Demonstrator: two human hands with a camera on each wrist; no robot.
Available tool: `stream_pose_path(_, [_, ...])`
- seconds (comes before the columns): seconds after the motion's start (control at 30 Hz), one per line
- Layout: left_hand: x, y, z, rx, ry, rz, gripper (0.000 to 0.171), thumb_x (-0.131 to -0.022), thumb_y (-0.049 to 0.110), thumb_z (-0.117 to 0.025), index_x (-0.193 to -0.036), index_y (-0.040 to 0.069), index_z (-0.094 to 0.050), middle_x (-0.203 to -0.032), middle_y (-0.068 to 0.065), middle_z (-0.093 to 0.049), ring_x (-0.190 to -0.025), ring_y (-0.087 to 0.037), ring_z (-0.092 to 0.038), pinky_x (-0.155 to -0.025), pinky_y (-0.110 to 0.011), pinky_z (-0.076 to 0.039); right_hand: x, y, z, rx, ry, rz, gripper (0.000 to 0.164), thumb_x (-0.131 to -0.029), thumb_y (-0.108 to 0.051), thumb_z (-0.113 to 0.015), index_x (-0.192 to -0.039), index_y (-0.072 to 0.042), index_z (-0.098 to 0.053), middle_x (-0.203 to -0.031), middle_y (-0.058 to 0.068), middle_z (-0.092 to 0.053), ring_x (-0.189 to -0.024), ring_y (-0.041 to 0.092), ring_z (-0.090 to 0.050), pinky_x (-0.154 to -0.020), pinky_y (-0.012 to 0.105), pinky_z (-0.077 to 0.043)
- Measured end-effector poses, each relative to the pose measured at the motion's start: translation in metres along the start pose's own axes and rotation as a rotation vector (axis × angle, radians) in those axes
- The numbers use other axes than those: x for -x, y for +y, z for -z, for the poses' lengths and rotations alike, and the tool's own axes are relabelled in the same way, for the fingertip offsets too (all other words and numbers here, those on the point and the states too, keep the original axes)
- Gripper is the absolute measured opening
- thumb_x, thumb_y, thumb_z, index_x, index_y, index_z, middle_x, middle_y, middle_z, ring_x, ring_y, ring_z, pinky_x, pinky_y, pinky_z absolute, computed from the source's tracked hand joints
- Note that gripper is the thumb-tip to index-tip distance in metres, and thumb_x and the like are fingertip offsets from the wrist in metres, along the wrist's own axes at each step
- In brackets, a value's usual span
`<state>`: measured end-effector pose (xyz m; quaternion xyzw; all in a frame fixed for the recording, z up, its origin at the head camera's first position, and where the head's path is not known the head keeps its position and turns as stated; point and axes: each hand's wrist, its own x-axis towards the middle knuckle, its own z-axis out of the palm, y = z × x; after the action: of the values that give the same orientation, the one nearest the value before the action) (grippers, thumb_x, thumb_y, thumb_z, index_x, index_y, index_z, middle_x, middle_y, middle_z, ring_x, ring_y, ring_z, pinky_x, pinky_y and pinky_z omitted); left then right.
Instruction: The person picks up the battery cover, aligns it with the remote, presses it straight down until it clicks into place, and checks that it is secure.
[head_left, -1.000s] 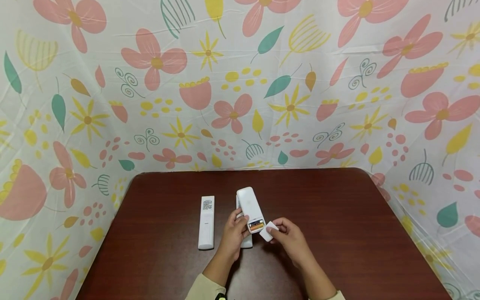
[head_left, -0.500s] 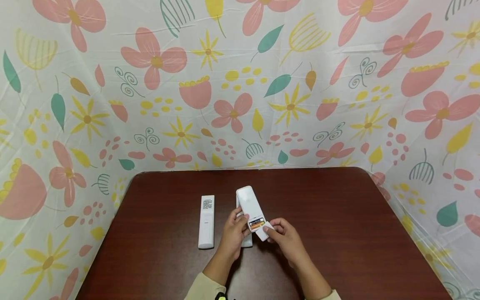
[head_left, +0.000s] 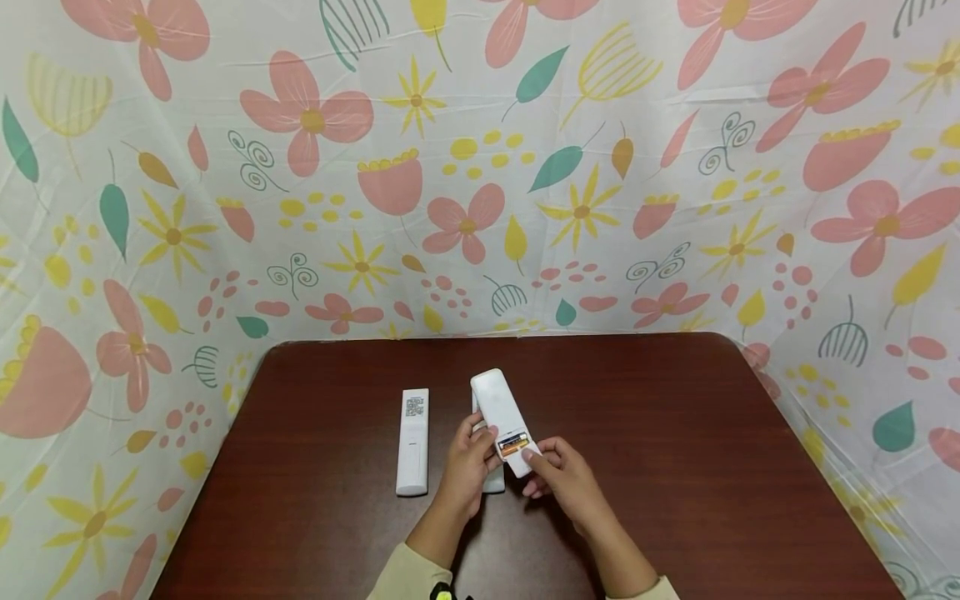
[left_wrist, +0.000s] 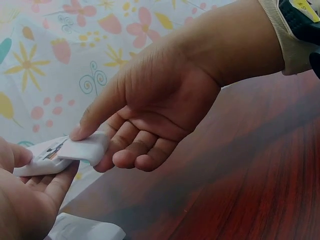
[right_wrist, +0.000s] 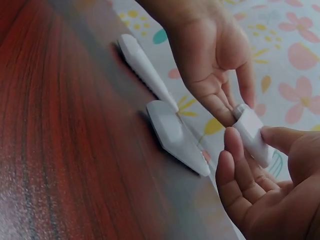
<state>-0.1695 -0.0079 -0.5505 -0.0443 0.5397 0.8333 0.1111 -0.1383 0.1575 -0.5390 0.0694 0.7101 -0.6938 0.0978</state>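
Observation:
A white remote control [head_left: 497, 402] lies back up in my left hand [head_left: 467, 467], gripped along its lower part by the thumb and fingers. Two batteries [head_left: 513, 443], one dark and one orange, show in its uncovered compartment. My right hand [head_left: 567, 481] pinches the white battery cover [head_left: 521, 464], thumb on top and fingers below. The cover [left_wrist: 86, 149] lines up with the remote's lower end and overlaps it, leaving part of the compartment exposed. In the right wrist view, the right thumb presses the cover [right_wrist: 251, 131] while the left hand [right_wrist: 210, 60] holds the far end.
A second white remote [head_left: 493, 482] lies on the dark wooden table [head_left: 675, 433], partly hidden beneath the held one. To the left lies a third white remote [head_left: 412, 442] with a printed code label. A floral curtain [head_left: 465, 167] surrounds the table's back and sides.
The right hand has brought the battery cover from a tilted position off the remote's lower right corner into line with its end. The left hand and remote stay nearly still.

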Motion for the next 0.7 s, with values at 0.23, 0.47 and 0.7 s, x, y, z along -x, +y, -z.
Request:
stream_pose_path(0.23, [0.0, -0.0013, 0.0009, 0.003, 0.001, -0.009, 0.048, -0.104, 0.015, -0.053, -0.148, 0.003, -0.037, -0.13, -0.018, -0.064, -0.108, -0.02, -0.068, -0.088, -0.03, -0.056, -0.0012, 0.0008, -0.0022, 0.008, -0.02, -0.001, 0.037, -0.099, -0.024, -0.065, -0.116, 0.006, -0.051, -0.082, 0.018, -0.073, -0.06, 0.021, -0.067, -0.061, 0.035, -0.059])
stream_pose_path(0.47, [0.0023, 0.0003, -0.0013, 0.02, -0.004, -0.014, 0.049, -0.104, 0.014, -0.053, -0.148, 0.003, -0.036, -0.132, -0.019, -0.062, -0.109, -0.019, -0.067, -0.089, -0.03, -0.056, -0.0016, 0.0, -0.0035, -0.014, -0.006, 0.016, 0.042, -0.097, -0.023, -0.068, -0.123, 0.005, -0.05, -0.081, 0.018, -0.074, -0.057, 0.02, -0.067, -0.059, 0.033, -0.058])
stream_pose_path(0.7, [0.0032, -0.0001, -0.0022, 0.02, -0.01, -0.015, 0.049, -0.104, 0.015, -0.053, -0.148, 0.002, -0.036, -0.132, -0.018, -0.063, -0.109, -0.018, -0.067, -0.088, -0.029, -0.056, -0.0012, -0.0011, -0.0071, -0.016, 0.012, 0.038, 0.045, -0.095, -0.02, -0.071, -0.128, 0.0, -0.049, -0.082, 0.022, -0.075, -0.053, 0.02, -0.066, -0.056, 0.031, -0.056])
